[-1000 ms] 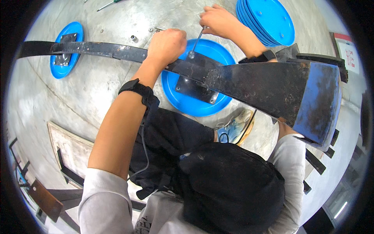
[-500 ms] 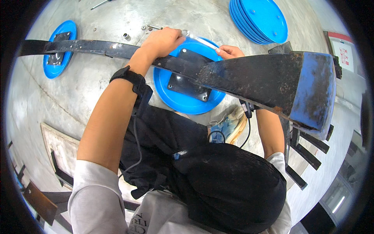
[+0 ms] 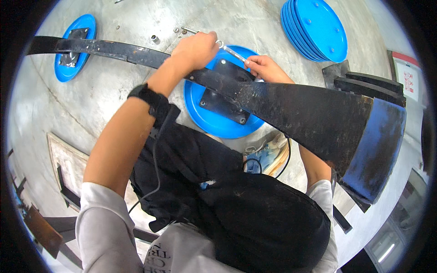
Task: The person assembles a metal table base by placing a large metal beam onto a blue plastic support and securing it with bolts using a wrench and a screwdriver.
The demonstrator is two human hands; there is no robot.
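Note:
A silver ring wrench (image 3: 234, 53) lies across the far rim of a blue round disc (image 3: 193, 107). My right hand (image 3: 266, 68) is closed on the wrench's handle, with thumb and fingers pinched together. Beside the wrench's ring end is my left hand (image 3: 195, 51), its fingers curled downward; their tips and whatever they hold are hidden. Across the disc runs a long black metal bar (image 3: 309, 109) that widens to a blue-painted end at the right. Under the bar, a black plate (image 3: 223, 107) is fastened to the disc with bolts at its corners.
Another blue disc (image 3: 86, 25) with a black plate sits under the bar's far-left end. A stack of blue discs (image 3: 321, 32) stands at the far right. A socket (image 3: 154, 39) and small nuts (image 3: 176, 30) lie on the grey floor. Black metal brackets (image 3: 368, 84) are at the right.
My right hand has come nearer the bar and gripped the wrench, whose handle now slants more steeply. My left hand stays near the ring end. The whole view has shifted slightly.

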